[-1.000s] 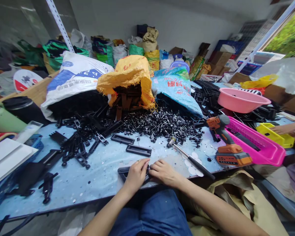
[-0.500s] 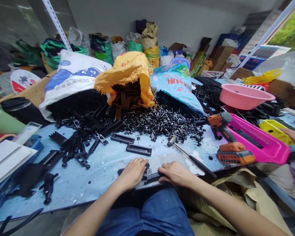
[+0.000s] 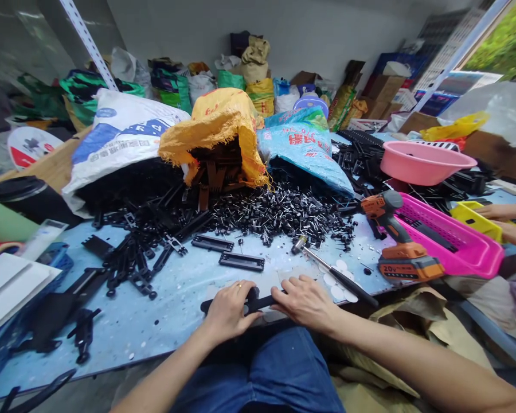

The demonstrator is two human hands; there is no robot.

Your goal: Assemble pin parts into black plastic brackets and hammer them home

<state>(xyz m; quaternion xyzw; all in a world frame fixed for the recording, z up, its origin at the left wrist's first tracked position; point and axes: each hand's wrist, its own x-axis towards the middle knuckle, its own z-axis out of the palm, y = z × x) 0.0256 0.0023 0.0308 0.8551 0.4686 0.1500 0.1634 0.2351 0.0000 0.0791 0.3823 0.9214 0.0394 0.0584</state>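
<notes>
Near the table's front edge, my left hand (image 3: 230,310) grips a long black plastic part (image 3: 264,302), thumb in front and fingers over the top. My right hand (image 3: 307,301) has its curled fingers closed on the right end of the same part. Much of the part is hidden under both hands; its rounded left end sticks out past my left hand. Just beyond lie two black slotted frames (image 3: 241,261) and one loose pin (image 3: 241,244). To the right of my right hand rests a hammer (image 3: 335,272), its head pointing away from me.
A heap of black-headed pins (image 3: 284,212) spills before a blue sack (image 3: 303,149). An orange sack (image 3: 215,126) and a white sack (image 3: 120,132) hold more parts. At right are a cordless drill (image 3: 399,241), a pink basket (image 3: 468,258) and a co-worker's hands (image 3: 505,221).
The part between my hands has turned, so its grey bracket-like face no longer shows. My left thumb has come forward along it. A second co-worker hand has appeared at the yellow tray.
</notes>
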